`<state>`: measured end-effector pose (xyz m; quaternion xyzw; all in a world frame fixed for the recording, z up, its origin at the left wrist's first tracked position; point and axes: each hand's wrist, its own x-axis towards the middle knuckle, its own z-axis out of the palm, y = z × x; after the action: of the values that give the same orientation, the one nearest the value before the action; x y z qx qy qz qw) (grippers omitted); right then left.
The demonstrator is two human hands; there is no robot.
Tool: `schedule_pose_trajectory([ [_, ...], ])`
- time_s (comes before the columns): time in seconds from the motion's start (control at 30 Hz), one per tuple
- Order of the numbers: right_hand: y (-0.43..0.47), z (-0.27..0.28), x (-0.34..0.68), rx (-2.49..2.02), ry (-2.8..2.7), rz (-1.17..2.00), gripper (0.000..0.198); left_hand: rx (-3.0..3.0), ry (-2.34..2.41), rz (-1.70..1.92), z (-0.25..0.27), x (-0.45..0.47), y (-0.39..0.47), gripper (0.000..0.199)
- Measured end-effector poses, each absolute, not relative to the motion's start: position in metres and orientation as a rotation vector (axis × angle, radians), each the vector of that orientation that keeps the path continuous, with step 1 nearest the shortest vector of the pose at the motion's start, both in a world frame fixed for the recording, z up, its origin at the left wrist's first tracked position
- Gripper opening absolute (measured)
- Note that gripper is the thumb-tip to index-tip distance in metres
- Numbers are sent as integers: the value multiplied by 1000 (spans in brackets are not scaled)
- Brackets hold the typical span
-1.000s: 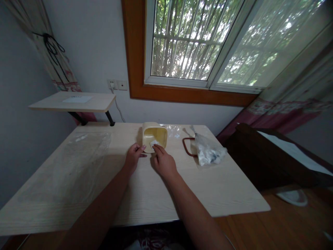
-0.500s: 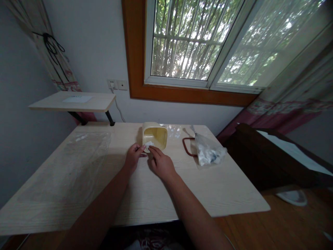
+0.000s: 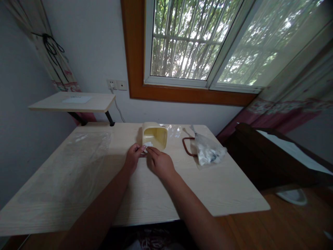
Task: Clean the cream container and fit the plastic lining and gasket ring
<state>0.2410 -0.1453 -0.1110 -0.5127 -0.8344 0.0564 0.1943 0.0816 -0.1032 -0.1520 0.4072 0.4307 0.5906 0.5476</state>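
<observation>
A small white piece (image 3: 148, 144), too small to name, sits between my hands in front of the container. My left hand (image 3: 133, 157) pinches it from the left between thumb and fingers. From the right, the fingertips of my right hand (image 3: 161, 162) are pressed together against it. Just behind my fingers a cream plastic container (image 3: 155, 125) lies on its side, its opening towards me. Its lower left rim is partly hidden by my hands and the white piece.
On the pale wooden table (image 3: 151, 201), a clear plastic bag (image 3: 210, 152) with contents lies right of the container, beside a reddish-brown loop handle (image 3: 185, 147). Clear plastic sheeting (image 3: 67, 166) covers the left side. A raised shelf (image 3: 99, 102) stands at the back left.
My right fingertips have shifted slightly to the left over the white piece. The left hand and the container stay almost where they were.
</observation>
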Motion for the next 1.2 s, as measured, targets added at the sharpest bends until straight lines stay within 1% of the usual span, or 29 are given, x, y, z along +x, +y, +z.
schedule_pose_trajectory([
  [0.27,-133,-75,239,-1578,-2534,158,42,956,1040,1390,-149,82,-105,48],
  [0.4,-119,-63,237,-1655,-2641,179,30,957,1050,1392,-149,81,-105,48],
  [0.47,-111,-60,234,-1688,-2693,157,27,956,1051,1384,-149,81,-105,48],
  [0.73,-87,-63,221,-1730,-2736,115,35,967,1044,1381,-149,81,-104,49],
  [1.2,-46,-79,208,-1822,-2748,262,36,957,992,1363,-153,81,-103,49],
])
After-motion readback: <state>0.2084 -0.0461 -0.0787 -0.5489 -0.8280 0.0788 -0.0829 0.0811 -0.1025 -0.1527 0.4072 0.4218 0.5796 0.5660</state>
